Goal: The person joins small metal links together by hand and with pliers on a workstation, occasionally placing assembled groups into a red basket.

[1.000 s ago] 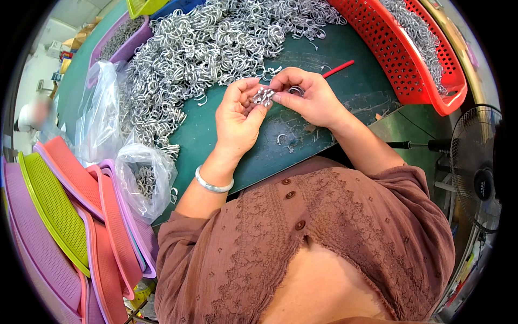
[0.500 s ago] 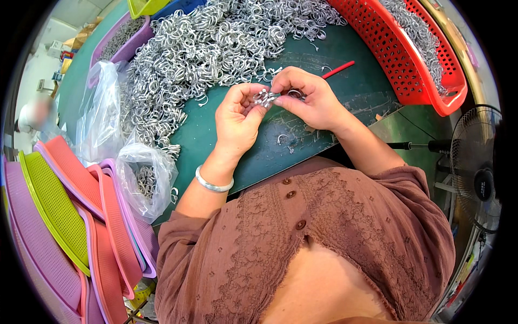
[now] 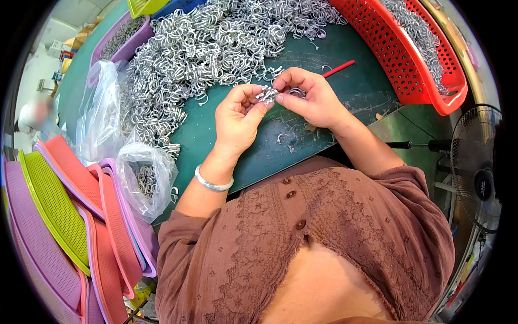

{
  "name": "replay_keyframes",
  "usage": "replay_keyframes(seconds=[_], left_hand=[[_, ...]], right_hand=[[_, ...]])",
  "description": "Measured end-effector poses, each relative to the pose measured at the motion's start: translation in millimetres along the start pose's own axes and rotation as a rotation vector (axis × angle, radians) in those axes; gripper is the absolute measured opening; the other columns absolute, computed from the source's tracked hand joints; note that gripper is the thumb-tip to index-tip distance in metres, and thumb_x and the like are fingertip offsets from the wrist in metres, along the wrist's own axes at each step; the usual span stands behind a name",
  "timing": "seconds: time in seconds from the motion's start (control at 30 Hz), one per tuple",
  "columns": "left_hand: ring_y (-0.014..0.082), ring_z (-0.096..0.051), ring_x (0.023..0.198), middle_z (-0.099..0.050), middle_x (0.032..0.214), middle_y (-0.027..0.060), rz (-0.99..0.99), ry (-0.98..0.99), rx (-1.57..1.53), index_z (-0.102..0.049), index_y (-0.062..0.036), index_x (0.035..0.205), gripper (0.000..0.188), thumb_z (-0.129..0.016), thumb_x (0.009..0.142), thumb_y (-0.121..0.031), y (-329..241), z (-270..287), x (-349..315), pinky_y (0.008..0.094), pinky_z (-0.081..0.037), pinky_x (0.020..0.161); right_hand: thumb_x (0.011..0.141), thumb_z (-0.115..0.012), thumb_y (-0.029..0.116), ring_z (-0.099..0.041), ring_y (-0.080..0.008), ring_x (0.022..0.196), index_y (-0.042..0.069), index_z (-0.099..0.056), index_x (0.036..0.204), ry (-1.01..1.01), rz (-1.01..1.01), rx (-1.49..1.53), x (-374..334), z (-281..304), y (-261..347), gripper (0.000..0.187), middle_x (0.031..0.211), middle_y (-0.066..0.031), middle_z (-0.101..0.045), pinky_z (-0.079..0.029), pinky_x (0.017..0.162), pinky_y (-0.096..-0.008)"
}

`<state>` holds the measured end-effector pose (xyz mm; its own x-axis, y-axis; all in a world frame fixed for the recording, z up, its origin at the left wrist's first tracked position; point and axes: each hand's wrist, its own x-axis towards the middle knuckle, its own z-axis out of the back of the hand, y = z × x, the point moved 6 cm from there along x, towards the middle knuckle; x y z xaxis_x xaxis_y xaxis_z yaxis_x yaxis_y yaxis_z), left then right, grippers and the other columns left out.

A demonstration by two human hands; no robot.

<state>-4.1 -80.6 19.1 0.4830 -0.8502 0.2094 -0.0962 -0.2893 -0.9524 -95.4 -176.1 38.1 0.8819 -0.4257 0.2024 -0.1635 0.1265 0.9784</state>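
Fingers and thumb of my left hand (image 3: 236, 120) are closed on a small bunch of silver metal rings (image 3: 266, 95) above the table. My right hand (image 3: 315, 102) meets it from the right, its thumb and forefinger touching the bunch. Another silver ring (image 3: 297, 92) sits in the curl of the right hand's fingers. Just beyond both hands spreads a large heap of similar silver rings (image 3: 210, 48). A thin red stick (image 3: 340, 68) lies behind the right hand. A loose ring (image 3: 282, 139) and small scraps rest on the green tabletop (image 3: 259, 164) nearer my body.
A red perforated basket (image 3: 377, 48) of metal pieces stands at the far right, a purple basket (image 3: 141, 36) at the far left. A clear plastic bag (image 3: 162, 178) holds rings. Stacked baskets (image 3: 54, 210) fill the lower left. A fan (image 3: 477, 178) stands right; a person (image 3: 38, 113) is beyond.
Both hands stay nearly in place around the bunch of rings. The right fingers and the bunch have shifted very slightly to the right.
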Motion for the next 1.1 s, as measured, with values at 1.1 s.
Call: replay_keyframes(seconds=[1.1], left_hand=[[0.0052, -0.051, 0.055, -0.057, 0.068, 0.0008, -0.037, -0.110, 0.281, -0.057, -0.0004, 0.078, 0.012, -0.066, 0.072, -0.005, -7.8, -2.1, -5.5, 0.0164, -0.040, 0.050]], right_hand=[[0.077, -0.052, 0.000, -0.043, -0.0048, 0.049, 0.001, -0.048, 0.084, 0.027, -0.331, 0.429, 0.8, -8.3, -29.3, 0.008, 0.066, -0.0017, -0.050, -0.033, 0.040, -0.0169]])
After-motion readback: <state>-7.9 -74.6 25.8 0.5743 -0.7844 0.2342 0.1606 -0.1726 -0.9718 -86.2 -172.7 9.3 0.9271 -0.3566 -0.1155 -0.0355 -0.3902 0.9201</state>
